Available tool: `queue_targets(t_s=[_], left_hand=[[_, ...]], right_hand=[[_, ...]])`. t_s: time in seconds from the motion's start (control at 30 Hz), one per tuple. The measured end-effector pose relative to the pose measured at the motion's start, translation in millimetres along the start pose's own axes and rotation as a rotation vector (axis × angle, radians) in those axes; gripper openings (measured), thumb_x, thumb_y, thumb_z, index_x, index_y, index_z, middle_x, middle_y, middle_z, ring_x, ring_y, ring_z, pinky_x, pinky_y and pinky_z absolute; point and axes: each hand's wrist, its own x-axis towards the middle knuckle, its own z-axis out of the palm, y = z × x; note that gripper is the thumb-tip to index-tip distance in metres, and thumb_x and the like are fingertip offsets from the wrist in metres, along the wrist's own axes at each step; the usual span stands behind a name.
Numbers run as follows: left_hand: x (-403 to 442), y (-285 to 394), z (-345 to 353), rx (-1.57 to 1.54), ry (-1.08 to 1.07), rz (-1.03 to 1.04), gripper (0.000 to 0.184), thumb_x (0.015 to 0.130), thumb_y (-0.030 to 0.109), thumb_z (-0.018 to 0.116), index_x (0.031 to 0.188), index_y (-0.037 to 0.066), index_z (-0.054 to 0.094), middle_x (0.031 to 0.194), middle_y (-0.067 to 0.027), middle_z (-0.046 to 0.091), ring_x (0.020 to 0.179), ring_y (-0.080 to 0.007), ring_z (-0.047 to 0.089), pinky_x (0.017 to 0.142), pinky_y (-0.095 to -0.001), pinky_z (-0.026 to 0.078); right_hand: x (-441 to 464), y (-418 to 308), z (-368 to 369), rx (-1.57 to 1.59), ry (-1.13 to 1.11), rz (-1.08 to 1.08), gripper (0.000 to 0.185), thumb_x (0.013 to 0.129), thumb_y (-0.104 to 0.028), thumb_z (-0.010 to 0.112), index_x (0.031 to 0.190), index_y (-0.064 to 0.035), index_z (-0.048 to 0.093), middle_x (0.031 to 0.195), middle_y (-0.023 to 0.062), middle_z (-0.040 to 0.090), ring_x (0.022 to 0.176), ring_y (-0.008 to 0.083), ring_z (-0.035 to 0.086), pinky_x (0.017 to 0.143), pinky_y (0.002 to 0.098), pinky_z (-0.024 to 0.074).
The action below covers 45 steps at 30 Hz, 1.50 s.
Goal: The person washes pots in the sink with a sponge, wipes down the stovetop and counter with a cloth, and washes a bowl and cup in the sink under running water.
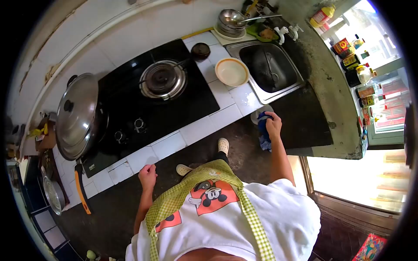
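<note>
My right hand (274, 126) is closed around a crumpled blue cloth (263, 130), part of which hangs down below the fingers. Directly beside the cloth, at the counter corner under the sink, is a pale greyish round thing (257, 115); its kind is partly hidden, and I cannot tell whether the hand touches it. My left hand (147, 176) is curled into a loose fist with nothing visible in it, near the tiled front edge of the counter (167, 145). A cream bowl with an orange rim (232, 72) sits on the tiles between stove and sink.
A black gas stove (183, 104) carries a lidded wok (77, 115), its orange-black handle (81, 191) jutting past the counter edge. Right of the bowl is a metal sink (278, 71). Stacked metal bowls (230, 21) stand behind it, and bottles (348, 54) line the windowsill.
</note>
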Motion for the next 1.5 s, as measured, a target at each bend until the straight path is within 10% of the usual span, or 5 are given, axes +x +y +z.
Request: queue_targets(t_s=[0.27, 0.67, 1.1, 1.4, 1.5], left_hand=[[-11.9, 99.5, 117.3, 0.088, -0.193, 0.025, 0.031, 0.081, 0.024, 0.055, 0.062, 0.000, 0.054, 0.049, -0.0040, 0.051, 0.041, -0.0109, 0.050, 0.042, -0.0256, 0.040], [1.4, 252.9, 280.0, 0.256, -0.190, 0.663, 0.018, 0.076, 0.018, 0.055, 0.074, 0.001, 0.059, 0.063, -0.0182, 0.056, 0.056, -0.0304, 0.056, 0.051, -0.0352, 0.042], [89.9, 319.0, 346.9, -0.495, -0.445, 0.070, 0.014, 0.078, 0.015, 0.057, 0.082, 0.001, 0.059, 0.061, -0.0007, 0.054, 0.053, -0.0104, 0.053, 0.046, -0.0238, 0.041], [262.7, 315.2, 373.2, -0.514, 0.288, -0.476, 0.086, 0.072, 0.044, 0.061, 0.135, 0.014, 0.012, 0.109, -0.0181, 0.050, 0.089, -0.0318, 0.053, 0.081, -0.0493, 0.039], [275.3, 321.9, 368.0, -0.553, 0.313, -0.424, 0.065, 0.072, 0.035, 0.061, 0.124, 0.010, 0.031, 0.091, -0.0101, 0.052, 0.069, -0.0188, 0.051, 0.052, -0.0363, 0.043]], right_hand=[[66.0, 6.9, 42.2, 1.367, -0.230, 0.694, 0.021, 0.073, -0.017, 0.049, 0.088, -0.0037, 0.053, 0.079, 0.0086, 0.057, 0.072, 0.0241, 0.058, 0.070, 0.0416, 0.0491], [140.7, 25.4, 6.7, 0.789, -0.427, 0.365, 0.017, 0.084, -0.018, 0.052, 0.097, -0.0084, 0.056, 0.073, 0.0040, 0.058, 0.063, 0.0132, 0.056, 0.051, 0.0240, 0.0416], [213.3, 60.0, -74.3, 0.831, -0.103, 0.519, 0.009, 0.083, -0.017, 0.054, 0.090, -0.0106, 0.053, 0.062, -0.0022, 0.051, 0.049, 0.0068, 0.047, 0.038, 0.0182, 0.0337], [301.2, 88.3, -54.6, 0.771, -0.286, 0.584, 0.010, 0.083, -0.023, 0.056, 0.086, -0.0133, 0.054, 0.063, -0.0007, 0.054, 0.054, 0.0081, 0.051, 0.043, 0.0195, 0.0378], [329.4, 99.5, -52.9, 0.678, -0.353, 0.514, 0.011, 0.082, -0.023, 0.057, 0.086, -0.0132, 0.054, 0.062, -0.0008, 0.053, 0.053, 0.0080, 0.050, 0.042, 0.0193, 0.0366]])
